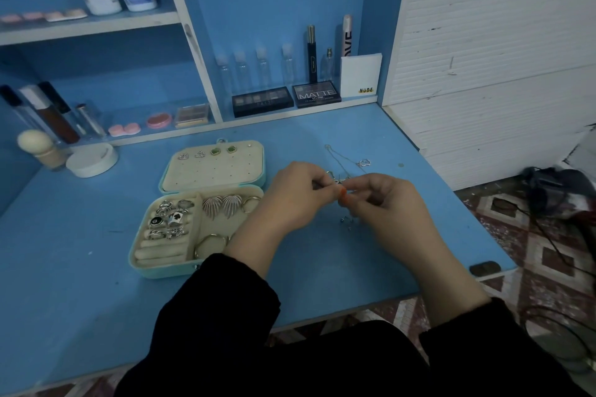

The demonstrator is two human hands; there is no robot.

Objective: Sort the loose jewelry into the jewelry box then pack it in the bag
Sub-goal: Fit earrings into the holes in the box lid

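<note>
Both hands: left hand (pixel 292 195) and right hand (pixel 383 200) pinch a small silver piece (pixel 335 180), fingers (pixel 317 185) narrow, above mid-desk (pixel 96 267).
Box: jewelry box (pixel 206 267) open, toward the left edge.
Advice: probably work it gently, then lay it in a free compartment.

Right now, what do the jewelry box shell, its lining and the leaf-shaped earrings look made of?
Jewelry box shell: teal, smooth, dull sheen. Probably faux leather or plastic.
Lining: cream, matte, soft-looking, with pin holes. Likely a velvet-type fabric.
Leaf-shaped earrings: silvery ribbed metal with light glints. Plated or solid cannot be told.
</note>
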